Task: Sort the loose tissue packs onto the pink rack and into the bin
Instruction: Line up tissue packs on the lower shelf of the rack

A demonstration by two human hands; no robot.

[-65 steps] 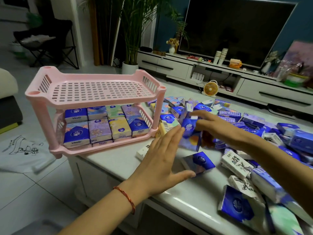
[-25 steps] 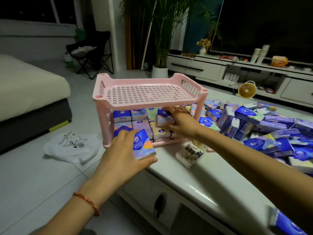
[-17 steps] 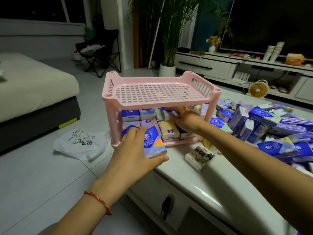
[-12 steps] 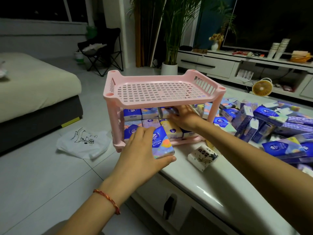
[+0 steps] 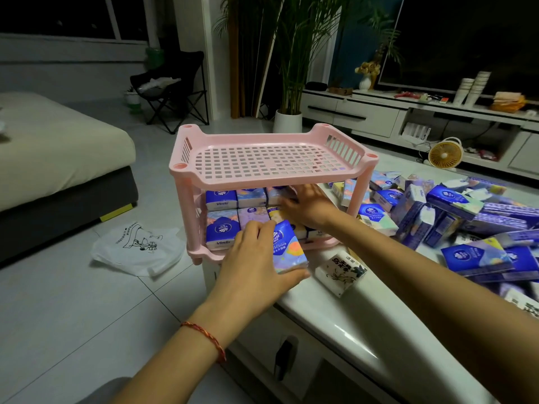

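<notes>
Now: left hand (image 5: 253, 265) grips blue tissue pack (image 5: 284, 247) at pink rack (image 5: 186, 168) front, likely awaiting room. Right hand (image 5: 309, 206), fingers flat, presses shelved packs (image 5: 221, 225) back. Loose packs (image 5: 455, 199) cover worktop (image 5: 350, 312).

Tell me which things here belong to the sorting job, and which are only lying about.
Job: rack, held pack, left hand, right hand, shelved packs, loose packs.
Lying about: floor bag, fan, cups, chair.

Rack (image 5: 271, 161) sits left of loose packs (image 5: 455, 199), seemingly at the table (image 5: 364, 316) edge
</notes>
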